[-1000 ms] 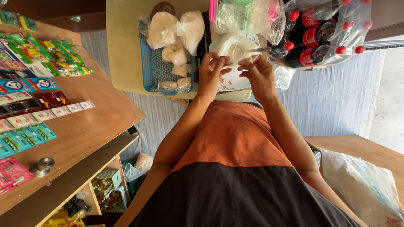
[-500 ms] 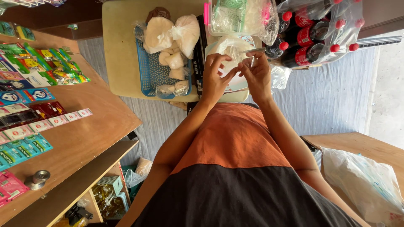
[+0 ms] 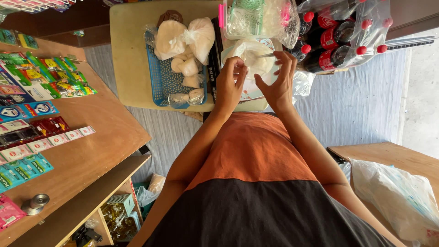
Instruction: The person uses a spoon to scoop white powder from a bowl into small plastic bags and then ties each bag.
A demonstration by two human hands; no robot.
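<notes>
Left hand (image 3: pixel 230 83) raised over the cream table (image 3: pixel 130 55), fingers curled in narrow and pinching the near edge of a small clear plastic bag (image 3: pixel 250 57) of white powder. Right hand (image 3: pixel 277 82) at 3 o'clock from the left, thumb and forefinger closed on a thin spoon handle (image 3: pixel 265 55) that points toward 9 o'clock into the mouth of the bag; remaining fingers spread loosely. Bag sitting above a pale round bowl (image 3: pixel 247 89), between the two hands and just beyond the fingertips, at 12 o'clock from the orange-and-black shirt (image 3: pixel 249 155).

At 9 o'clock from the left hand, a blue plastic basket (image 3: pixel 160 82) carrying several tied bags of white powder (image 3: pixel 183 39), larger ones at its far end, smaller ones nearer. At 12 o'clock from the bag, a clear container with a pink clip (image 3: pixel 249 18), stuffed with plastic. At 2 o'clock, a shrink-wrapped pack of dark soda bottles with red caps (image 3: pixel 340 34), well apart from the hands.

Far out at 9 o'clock, a wooden counter (image 3: pixel 91 146) laid with rows of small coloured sachets (image 3: pixel 27 132); a metal knob (image 3: pixel 35 203) near its lower edge. At 5 o'clock, a white plastic bag (image 3: pixel 398 196) on another wooden surface.
</notes>
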